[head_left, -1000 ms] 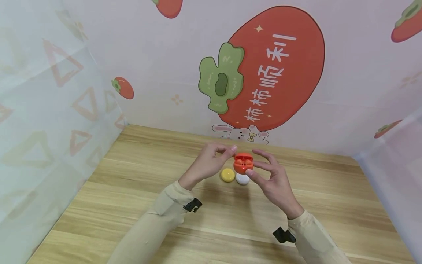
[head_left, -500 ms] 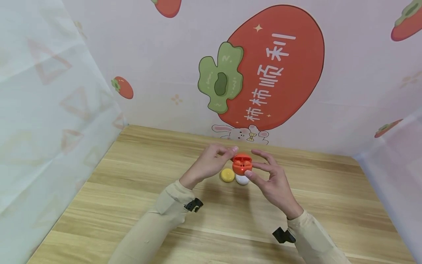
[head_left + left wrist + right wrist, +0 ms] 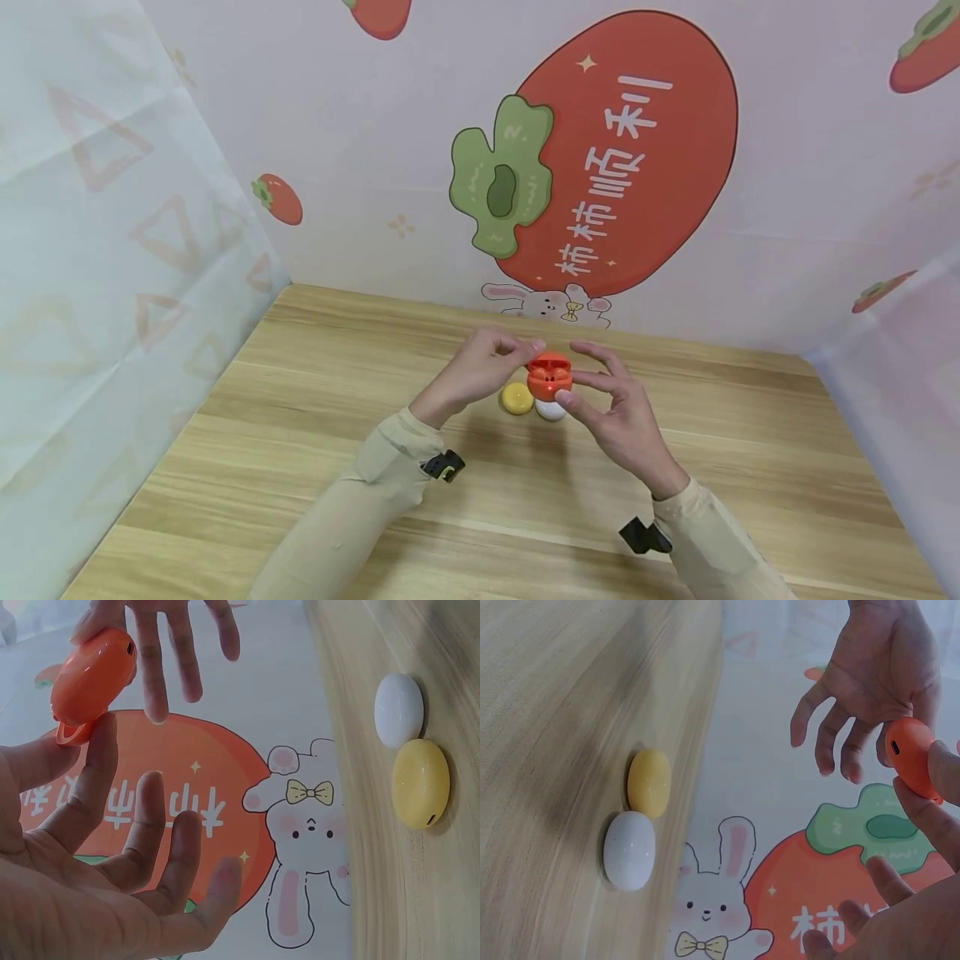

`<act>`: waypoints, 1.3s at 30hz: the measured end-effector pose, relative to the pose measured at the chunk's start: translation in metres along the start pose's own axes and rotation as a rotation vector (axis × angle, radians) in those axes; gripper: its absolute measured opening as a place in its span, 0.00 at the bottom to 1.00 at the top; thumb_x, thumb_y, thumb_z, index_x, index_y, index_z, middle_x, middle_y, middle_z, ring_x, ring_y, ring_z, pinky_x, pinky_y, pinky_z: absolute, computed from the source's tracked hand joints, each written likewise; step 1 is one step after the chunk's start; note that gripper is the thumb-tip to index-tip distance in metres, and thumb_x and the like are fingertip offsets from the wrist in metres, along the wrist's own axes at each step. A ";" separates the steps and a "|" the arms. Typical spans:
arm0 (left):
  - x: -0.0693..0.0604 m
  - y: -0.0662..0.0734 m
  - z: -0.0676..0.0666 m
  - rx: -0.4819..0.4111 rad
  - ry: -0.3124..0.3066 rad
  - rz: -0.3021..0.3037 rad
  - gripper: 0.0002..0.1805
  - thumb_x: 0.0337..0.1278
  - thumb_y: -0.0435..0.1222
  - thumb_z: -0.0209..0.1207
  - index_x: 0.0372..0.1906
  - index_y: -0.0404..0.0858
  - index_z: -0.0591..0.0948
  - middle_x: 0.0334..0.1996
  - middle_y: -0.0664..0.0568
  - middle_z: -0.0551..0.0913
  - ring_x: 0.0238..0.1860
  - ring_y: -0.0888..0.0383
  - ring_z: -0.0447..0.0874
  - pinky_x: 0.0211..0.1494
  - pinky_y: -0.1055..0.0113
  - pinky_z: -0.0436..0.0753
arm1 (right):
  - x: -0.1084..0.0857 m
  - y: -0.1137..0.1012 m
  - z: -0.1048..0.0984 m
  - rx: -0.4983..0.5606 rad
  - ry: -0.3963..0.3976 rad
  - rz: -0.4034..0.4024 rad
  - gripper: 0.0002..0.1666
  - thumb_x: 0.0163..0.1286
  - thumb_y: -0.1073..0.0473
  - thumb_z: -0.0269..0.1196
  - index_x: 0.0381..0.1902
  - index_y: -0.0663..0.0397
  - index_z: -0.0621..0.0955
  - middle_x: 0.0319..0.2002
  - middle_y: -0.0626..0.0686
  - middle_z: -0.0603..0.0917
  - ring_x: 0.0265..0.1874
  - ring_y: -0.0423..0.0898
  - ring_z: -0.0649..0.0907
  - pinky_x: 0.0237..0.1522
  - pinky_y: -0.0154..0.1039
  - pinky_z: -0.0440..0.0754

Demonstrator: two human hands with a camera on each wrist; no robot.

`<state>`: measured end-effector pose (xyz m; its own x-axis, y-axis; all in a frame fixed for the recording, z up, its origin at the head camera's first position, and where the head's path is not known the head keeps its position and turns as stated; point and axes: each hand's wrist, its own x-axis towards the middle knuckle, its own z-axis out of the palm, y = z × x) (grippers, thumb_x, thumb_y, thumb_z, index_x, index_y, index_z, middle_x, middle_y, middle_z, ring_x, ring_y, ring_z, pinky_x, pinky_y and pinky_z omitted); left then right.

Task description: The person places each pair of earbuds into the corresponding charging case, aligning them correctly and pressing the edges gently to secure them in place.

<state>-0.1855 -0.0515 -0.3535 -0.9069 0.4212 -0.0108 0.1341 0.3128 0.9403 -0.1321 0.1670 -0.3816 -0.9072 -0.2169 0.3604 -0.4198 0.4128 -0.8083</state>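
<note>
Held up above the table, an orange earbud case (image 3: 550,388) stands with its lid raised, and the earbuds (image 3: 551,374) show inside it. My left hand (image 3: 480,368) pinches the lid (image 3: 73,734) between thumb and forefinger; its other fingers are spread loosely in the left wrist view. From the other side, my right hand (image 3: 628,417) grips the body of the case between thumb and forefinger, with the remaining fingers extended. A small charging port (image 3: 895,748) shows on the underside of the case in the right wrist view.
A yellow case (image 3: 517,398) and a white case (image 3: 551,409) lie side by side on the wooden table (image 3: 360,367), below the held one. Behind the table rises a printed backdrop (image 3: 360,150) with a large persimmon and a rabbit. A pale sheet (image 3: 90,250) borders the left side.
The orange case has shifted slightly left and down in the head view. My left hand has edged slightly right, still pinching the lid. The yellow and white cases stay in place.
</note>
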 end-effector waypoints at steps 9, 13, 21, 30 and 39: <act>0.000 0.000 0.000 -0.015 -0.025 0.017 0.17 0.72 0.49 0.59 0.38 0.44 0.92 0.50 0.55 0.87 0.59 0.55 0.79 0.64 0.47 0.74 | -0.001 0.001 0.001 -0.001 -0.004 0.007 0.15 0.63 0.65 0.73 0.48 0.60 0.89 0.66 0.54 0.75 0.70 0.53 0.67 0.64 0.68 0.62; -0.002 0.002 -0.001 -0.020 -0.031 0.015 0.17 0.72 0.49 0.59 0.39 0.43 0.92 0.50 0.55 0.87 0.59 0.56 0.79 0.63 0.47 0.74 | -0.001 0.001 0.001 0.003 -0.005 0.008 0.14 0.64 0.65 0.72 0.48 0.60 0.89 0.66 0.54 0.75 0.70 0.53 0.67 0.64 0.67 0.62; -0.004 0.004 0.000 0.075 0.018 0.070 0.17 0.71 0.47 0.60 0.35 0.41 0.91 0.49 0.54 0.85 0.57 0.55 0.76 0.61 0.46 0.73 | -0.001 0.000 0.002 -0.001 -0.001 0.005 0.13 0.64 0.65 0.72 0.48 0.60 0.89 0.66 0.55 0.75 0.70 0.54 0.67 0.64 0.67 0.63; -0.009 0.006 0.003 0.157 0.087 0.140 0.18 0.68 0.48 0.63 0.36 0.37 0.90 0.51 0.50 0.80 0.58 0.52 0.73 0.56 0.51 0.76 | -0.001 -0.001 0.002 -0.011 -0.001 0.020 0.14 0.65 0.64 0.72 0.48 0.61 0.89 0.66 0.55 0.75 0.70 0.55 0.67 0.65 0.70 0.61; -0.014 0.006 0.007 0.201 0.111 0.232 0.16 0.66 0.45 0.66 0.39 0.34 0.90 0.51 0.46 0.78 0.58 0.50 0.70 0.57 0.52 0.74 | -0.001 -0.001 0.001 -0.009 0.011 0.022 0.12 0.66 0.64 0.71 0.48 0.60 0.89 0.66 0.55 0.75 0.70 0.56 0.68 0.64 0.71 0.60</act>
<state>-0.1689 -0.0494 -0.3498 -0.8794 0.4090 0.2434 0.4085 0.3861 0.8271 -0.1305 0.1663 -0.3819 -0.9164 -0.1982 0.3477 -0.4000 0.4252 -0.8119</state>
